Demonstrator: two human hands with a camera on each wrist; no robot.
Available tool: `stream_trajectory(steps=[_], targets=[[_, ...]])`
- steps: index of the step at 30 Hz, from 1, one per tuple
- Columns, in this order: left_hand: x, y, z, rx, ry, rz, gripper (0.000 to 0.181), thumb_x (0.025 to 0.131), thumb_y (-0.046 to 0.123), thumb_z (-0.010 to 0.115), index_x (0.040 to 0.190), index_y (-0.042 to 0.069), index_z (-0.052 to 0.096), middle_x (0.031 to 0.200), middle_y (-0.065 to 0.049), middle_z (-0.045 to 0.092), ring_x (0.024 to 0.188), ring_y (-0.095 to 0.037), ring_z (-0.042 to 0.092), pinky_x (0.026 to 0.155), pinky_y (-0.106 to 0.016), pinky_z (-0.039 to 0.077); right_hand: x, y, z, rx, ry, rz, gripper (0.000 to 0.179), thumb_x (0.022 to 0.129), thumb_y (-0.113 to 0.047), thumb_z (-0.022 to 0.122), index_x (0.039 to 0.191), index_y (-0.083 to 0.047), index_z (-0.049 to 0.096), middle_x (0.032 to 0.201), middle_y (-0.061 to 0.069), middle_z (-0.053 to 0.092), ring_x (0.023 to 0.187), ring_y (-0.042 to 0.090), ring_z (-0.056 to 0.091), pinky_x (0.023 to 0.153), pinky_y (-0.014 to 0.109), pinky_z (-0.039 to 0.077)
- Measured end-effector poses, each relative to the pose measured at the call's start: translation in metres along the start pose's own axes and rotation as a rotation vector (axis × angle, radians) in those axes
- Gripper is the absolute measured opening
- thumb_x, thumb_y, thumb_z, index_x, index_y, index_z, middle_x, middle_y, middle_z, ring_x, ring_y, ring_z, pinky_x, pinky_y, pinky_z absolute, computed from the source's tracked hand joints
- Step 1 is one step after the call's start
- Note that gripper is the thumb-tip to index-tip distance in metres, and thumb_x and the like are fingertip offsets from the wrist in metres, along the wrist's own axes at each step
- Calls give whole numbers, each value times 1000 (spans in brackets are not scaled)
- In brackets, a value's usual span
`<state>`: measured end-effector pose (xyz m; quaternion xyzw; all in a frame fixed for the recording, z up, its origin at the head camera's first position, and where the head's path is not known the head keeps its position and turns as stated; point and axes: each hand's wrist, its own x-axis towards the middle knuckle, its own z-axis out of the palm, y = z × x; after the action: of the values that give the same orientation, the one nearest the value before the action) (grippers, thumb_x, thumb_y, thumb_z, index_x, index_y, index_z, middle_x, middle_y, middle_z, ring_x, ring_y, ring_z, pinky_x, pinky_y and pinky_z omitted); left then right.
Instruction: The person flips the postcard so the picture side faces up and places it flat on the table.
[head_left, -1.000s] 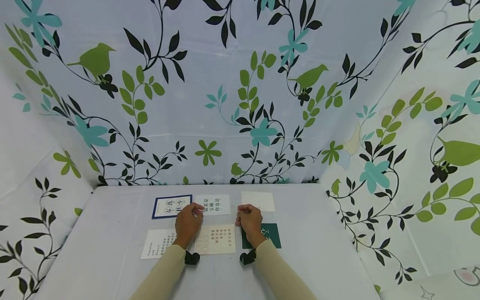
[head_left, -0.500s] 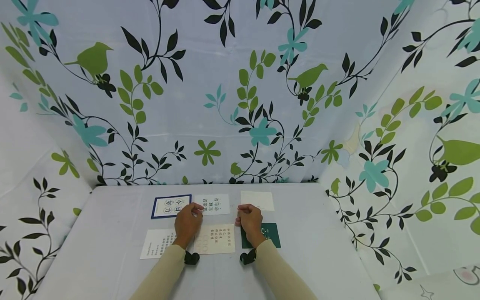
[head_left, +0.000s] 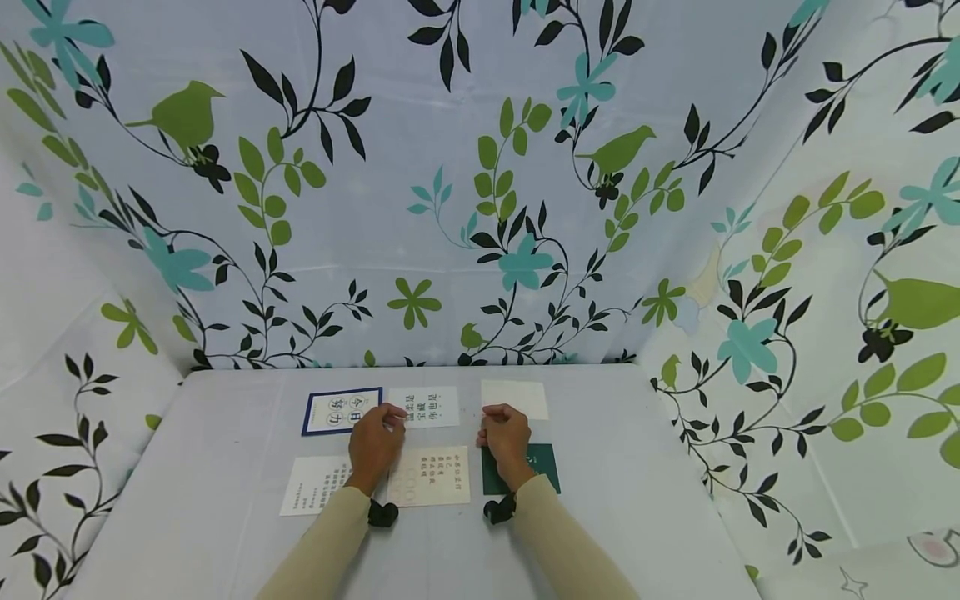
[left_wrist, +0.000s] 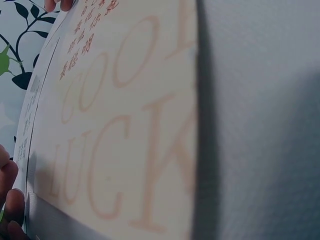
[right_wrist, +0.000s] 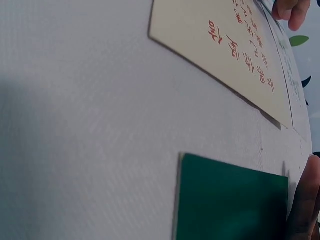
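In the head view my left hand hovers with loosely curled fingers, holding nothing, between a blue-bordered card and a cream card with reddish print. "LUCK" shows faintly on that cream card in the left wrist view, my left fingers at the edge. My right hand, also loosely curled and holding nothing, covers part of a dark green card. Its fingers appear beside the green card in the right wrist view.
A white card with dark print lies at the back middle, and a plain off-white card at back right. Another printed white card sits front left, partly under my left forearm. A patterned cloth wall rises behind the white table.
My right hand has shifted slightly to the right and its wrist has turned a little. The left hand stays nearly still, and the cards have not moved.
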<state>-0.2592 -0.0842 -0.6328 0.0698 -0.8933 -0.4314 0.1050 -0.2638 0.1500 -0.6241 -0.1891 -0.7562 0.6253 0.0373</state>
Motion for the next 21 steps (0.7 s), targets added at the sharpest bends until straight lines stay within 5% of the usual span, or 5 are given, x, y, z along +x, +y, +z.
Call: stream_trajectory(steps=[21], targets=[[0, -1, 3, -6, 3, 14, 11, 95, 10, 71, 103, 14, 76, 96, -7, 73, 86, -24, 65, 77, -36, 45, 2, -4, -2, -27, -14, 87, 19, 98, -7, 68, 115, -10, 74, 98, 10, 72, 68, 13, 71, 62, 27, 61]])
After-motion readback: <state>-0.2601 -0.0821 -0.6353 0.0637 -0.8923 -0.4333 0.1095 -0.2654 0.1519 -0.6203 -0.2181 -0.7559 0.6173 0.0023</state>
